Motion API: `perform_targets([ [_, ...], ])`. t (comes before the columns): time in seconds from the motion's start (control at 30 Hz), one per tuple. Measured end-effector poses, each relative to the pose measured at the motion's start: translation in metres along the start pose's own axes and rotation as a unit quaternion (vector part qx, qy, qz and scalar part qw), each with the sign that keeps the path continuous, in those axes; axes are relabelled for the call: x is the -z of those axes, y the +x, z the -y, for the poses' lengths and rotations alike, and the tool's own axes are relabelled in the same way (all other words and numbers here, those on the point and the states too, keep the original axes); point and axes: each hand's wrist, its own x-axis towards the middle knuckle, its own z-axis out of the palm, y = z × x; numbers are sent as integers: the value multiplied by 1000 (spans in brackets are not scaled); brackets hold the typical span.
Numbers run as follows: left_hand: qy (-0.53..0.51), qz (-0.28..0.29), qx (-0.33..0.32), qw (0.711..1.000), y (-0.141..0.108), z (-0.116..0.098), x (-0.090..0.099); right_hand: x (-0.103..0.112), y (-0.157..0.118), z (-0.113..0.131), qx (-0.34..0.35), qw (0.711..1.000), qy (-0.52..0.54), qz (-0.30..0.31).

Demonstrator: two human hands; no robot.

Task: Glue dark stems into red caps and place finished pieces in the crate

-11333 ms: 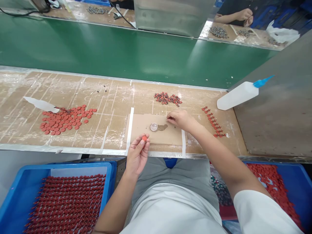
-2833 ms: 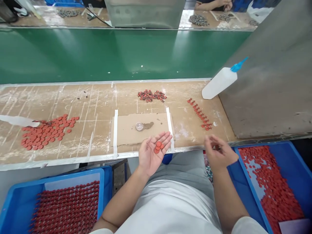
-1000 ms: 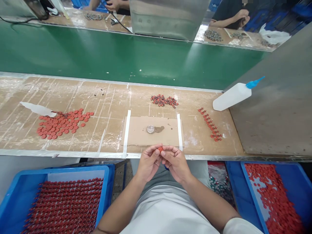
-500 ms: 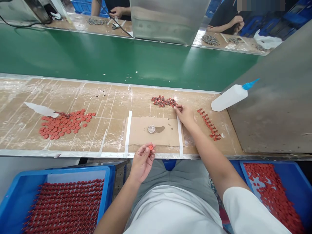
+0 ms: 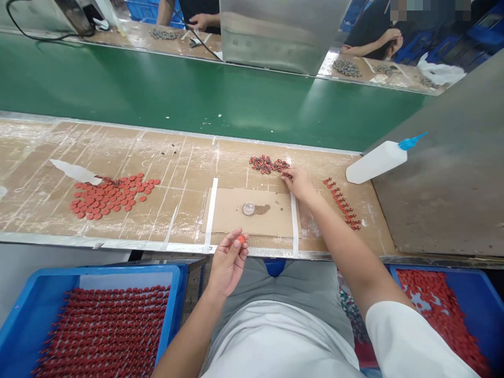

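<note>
– How do the hands stand?
– Apart. My left hand (image 5: 228,266) pinches a red disc (image 5: 241,239) at its fingertips; my right hand (image 5: 299,185) is at the edge of a pile of red-and-dark parts (image 5: 262,164), though whether it grips one I cannot tell.
– And around them?
– Ahead of my left hand, a round clear dish (image 5: 248,209) on a cardboard sheet (image 5: 228,223); right of my right hand, a row of red pieces (image 5: 342,203), then a white bottle (image 5: 376,163); well left of both, loose red discs (image 5: 104,197).

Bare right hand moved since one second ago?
Yes: the bare right hand moved forward and rightward, from the near edge of the flat tan cardboard rectangle to its far right corner.
</note>
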Motion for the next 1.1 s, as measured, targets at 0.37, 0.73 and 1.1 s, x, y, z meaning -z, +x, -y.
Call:
perform_targets([
  [0.37,-31,5,-3,1000,1,-4,1,-13,-68,66,-115,863,491,-37],
  [0.73,-23,-1,-13,1000,4,-8,1,-28,-92,101,-112,866,484,-64],
  [1.1,-27,3,-12,1000,2,-11,0,-46,-98,93,38,949,284,-132],
])
